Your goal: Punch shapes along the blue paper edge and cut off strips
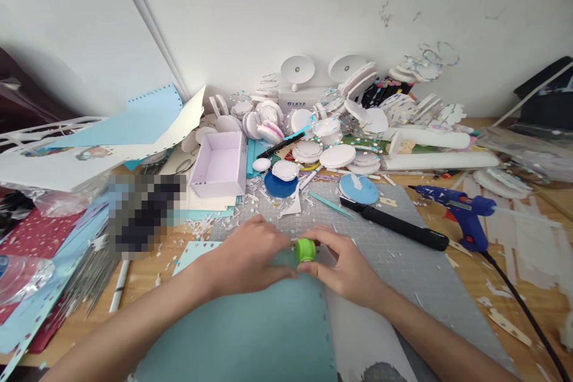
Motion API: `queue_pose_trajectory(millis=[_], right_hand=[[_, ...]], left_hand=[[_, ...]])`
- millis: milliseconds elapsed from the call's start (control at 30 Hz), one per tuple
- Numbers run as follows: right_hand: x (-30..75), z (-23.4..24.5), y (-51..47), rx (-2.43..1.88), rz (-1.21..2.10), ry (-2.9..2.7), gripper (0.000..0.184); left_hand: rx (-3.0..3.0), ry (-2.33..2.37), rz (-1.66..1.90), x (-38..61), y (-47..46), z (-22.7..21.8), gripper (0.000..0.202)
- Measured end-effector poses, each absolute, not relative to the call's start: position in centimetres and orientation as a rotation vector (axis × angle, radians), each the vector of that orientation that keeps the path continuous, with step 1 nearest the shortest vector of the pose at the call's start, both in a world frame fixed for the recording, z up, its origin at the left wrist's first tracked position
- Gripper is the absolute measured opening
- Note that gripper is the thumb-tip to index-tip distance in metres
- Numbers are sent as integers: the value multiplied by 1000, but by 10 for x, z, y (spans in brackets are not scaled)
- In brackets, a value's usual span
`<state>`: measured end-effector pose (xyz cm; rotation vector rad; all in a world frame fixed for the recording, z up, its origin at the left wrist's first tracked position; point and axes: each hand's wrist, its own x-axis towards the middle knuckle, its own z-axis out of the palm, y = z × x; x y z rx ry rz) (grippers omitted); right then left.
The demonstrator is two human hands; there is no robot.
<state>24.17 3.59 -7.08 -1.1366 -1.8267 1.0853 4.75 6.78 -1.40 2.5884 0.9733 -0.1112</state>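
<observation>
A small bright green craft punch (306, 249) is gripped between the thumb and fingers of my right hand (342, 265), at the far edge of a light blue sheet of paper (250, 328). My left hand (250, 253) holds that sheet just left of the punch, thumb and index finger pointing toward it; its other fingertips are hidden. Small punched holes run down the sheet's right edge. Under it on the right lies a white sheet (364, 334), with a dark grey patch at the bottom.
A grey cutting mat (430, 292) lies beneath. Behind are a lilac box (219, 164), white foam discs (338, 156), a blue disc (359, 188), a black-handled cutter (398, 224) and paper scraps. A blue glue gun (465, 209) with its cord stands right; thin wires (92, 274) lie left.
</observation>
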Motion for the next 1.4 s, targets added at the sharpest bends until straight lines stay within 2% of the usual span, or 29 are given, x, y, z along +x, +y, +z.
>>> queue_pose_trajectory(millis=[67, 300, 733, 833, 967, 1067, 1167, 1233, 1400], right_hand=[[243, -71, 36, -1141, 1112, -1840, 20], [245, -72, 37, -1121, 1195, -1824, 27], [247, -72, 38, -1067, 1239, -1879, 26], [245, -74, 37, -1052, 1159, -1898, 24], [240, -82, 36, -989, 980, -1940, 22], [238, -86, 36, -945, 885, -1960, 19], [243, -85, 38, -930, 857, -2002, 27], [250, -82, 43, -924, 827, -2066, 33], [270, -88, 64, -1124, 384, -2151, 21]], left_hand=[[2584, 952, -119, 45, 67, -15, 19], [2537, 944, -45, 45, 68, -16, 22], [2567, 877, -45, 43, 70, -14, 20], [2496, 941, 24, 43, 70, -13, 10], [2396, 996, 138, 45, 70, -13, 30], [2332, 1023, 230, 47, 71, -18, 29], [2265, 991, 309, 44, 73, -25, 21], [2241, 1005, 359, 40, 73, -29, 23], [2329, 1100, 447, 27, 67, -38, 26]])
